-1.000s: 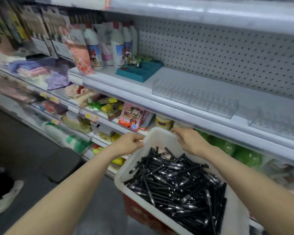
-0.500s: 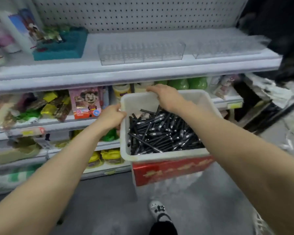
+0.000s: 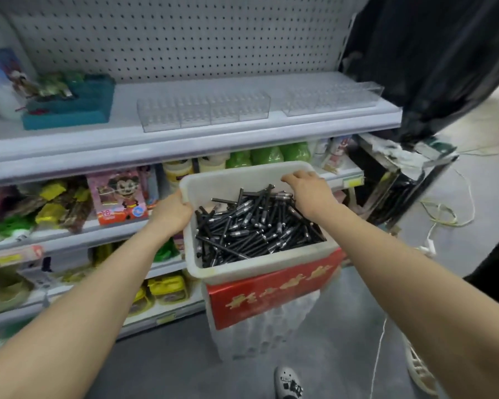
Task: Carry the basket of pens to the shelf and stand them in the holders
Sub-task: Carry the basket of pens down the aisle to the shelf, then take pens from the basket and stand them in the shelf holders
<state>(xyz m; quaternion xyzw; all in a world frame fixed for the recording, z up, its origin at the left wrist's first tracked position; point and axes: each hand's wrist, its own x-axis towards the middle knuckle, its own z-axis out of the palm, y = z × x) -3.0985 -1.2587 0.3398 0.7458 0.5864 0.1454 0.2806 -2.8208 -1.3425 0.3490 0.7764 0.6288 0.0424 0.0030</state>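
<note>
Below the shelf (image 3: 242,139), the left hand (image 3: 170,214) grips the basket (image 3: 242,272) at its left rim, the right hand (image 3: 308,191) its far rim.

Little here can be read. The pink cardboard box with a cartoon figure (image 3: 117,194), standing on the shelf below the top one, carries what looks like the number 18 on its orange lower left corner. The rest of its print is too blurred to make out. The red carton with gold print (image 3: 274,295), under the white plastic basket (image 3: 242,273), shows 1 row of gold characters across its front, too smeared to read. Small yellow price tags (image 3: 353,182) sit on the front edges of the lower grey shelves (image 3: 69,239), all illegible. The white shoe (image 3: 288,381) on the floor bears black marks too small to tell.
</note>
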